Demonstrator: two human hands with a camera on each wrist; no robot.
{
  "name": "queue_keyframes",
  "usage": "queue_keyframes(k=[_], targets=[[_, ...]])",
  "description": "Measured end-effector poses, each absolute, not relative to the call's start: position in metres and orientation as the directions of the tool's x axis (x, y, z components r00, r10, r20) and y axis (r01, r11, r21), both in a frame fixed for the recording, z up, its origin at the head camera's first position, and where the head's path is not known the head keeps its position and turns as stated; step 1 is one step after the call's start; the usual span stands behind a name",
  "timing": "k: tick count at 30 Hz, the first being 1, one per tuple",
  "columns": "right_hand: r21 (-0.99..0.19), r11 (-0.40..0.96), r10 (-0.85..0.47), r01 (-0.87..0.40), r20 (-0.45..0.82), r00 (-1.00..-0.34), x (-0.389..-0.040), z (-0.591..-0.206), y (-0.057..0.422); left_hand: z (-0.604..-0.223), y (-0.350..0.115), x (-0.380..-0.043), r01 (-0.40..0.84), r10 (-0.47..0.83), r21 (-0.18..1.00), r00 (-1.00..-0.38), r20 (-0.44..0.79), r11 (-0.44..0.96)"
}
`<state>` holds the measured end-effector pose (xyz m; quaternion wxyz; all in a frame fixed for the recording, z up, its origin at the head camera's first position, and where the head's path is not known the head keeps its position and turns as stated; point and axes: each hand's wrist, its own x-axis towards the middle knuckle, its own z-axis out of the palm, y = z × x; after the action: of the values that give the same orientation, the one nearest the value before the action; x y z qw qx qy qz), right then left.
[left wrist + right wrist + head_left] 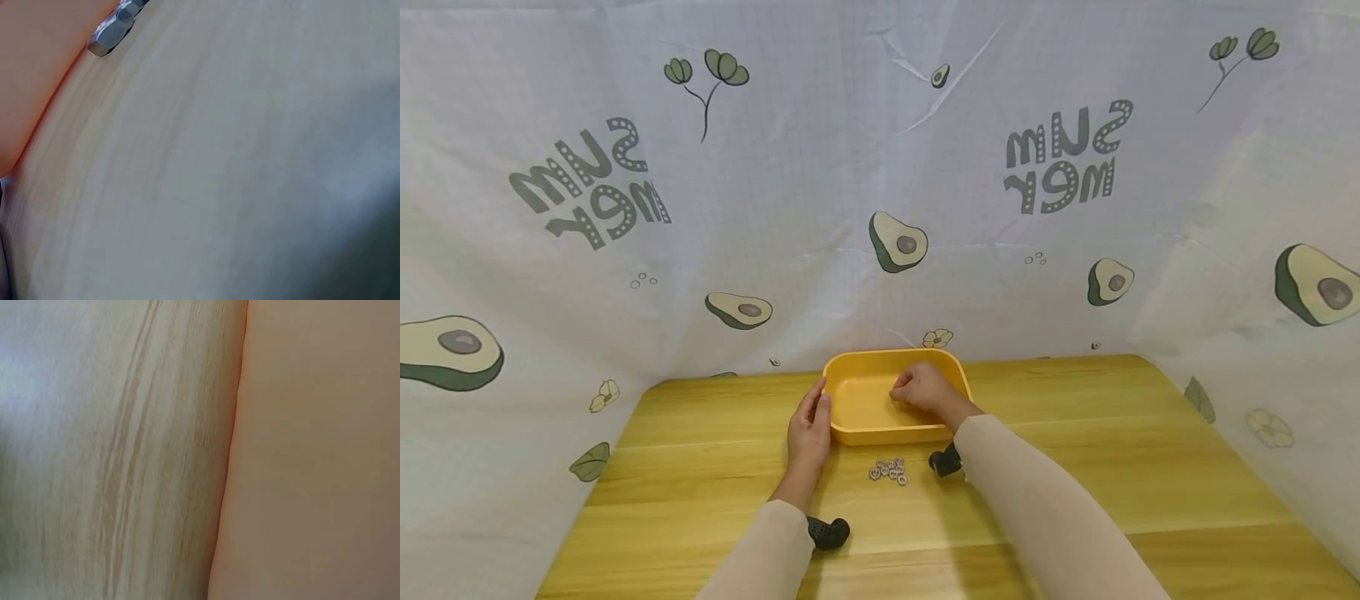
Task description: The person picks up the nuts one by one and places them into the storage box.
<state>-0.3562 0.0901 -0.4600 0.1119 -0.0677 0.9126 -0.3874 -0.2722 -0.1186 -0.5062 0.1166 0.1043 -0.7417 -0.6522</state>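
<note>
The tray (891, 436) sits by the table's (1112, 442) far edge, room either side. My left hand (810, 429) rests straight-fingered on its left wall; right hand (925, 388)'s inside, can't tell if pinching anything. Nuts (890, 472) lie just nearside.

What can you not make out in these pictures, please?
Head view: whether the right hand pinches anything; too small to tell.
Head view: part of the yellow tray, covered by that hand.
Left wrist view: the metal nuts, cut off by the top edge.
Left wrist view: the dark corner patch, too blurred.
</note>
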Motion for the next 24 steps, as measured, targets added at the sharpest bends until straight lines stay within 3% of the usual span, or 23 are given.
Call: queue_keyframes(k=[6, 14, 24], targets=[[-0.748, 0.664, -0.182, -0.004, -0.157, -0.971, -0.355, -0.452, 0.092, -0.506, -0.118, -0.272, 0.003, -0.308, 0.992, -0.950, 0.043, 0.127], [-0.742, 0.660, -0.249, -0.117, -0.070, -0.966, -0.341, -0.429, 0.090, -0.506, -0.119, -0.271, 0.007, -0.310, 0.991, -0.950, 0.048, 0.132], [-0.814, 0.559, -0.265, -0.156, 0.004, -0.964, -0.303, -0.414, 0.090, -0.506, -0.118, -0.271, 0.009, -0.313, 0.991, -0.948, 0.051, 0.134]])
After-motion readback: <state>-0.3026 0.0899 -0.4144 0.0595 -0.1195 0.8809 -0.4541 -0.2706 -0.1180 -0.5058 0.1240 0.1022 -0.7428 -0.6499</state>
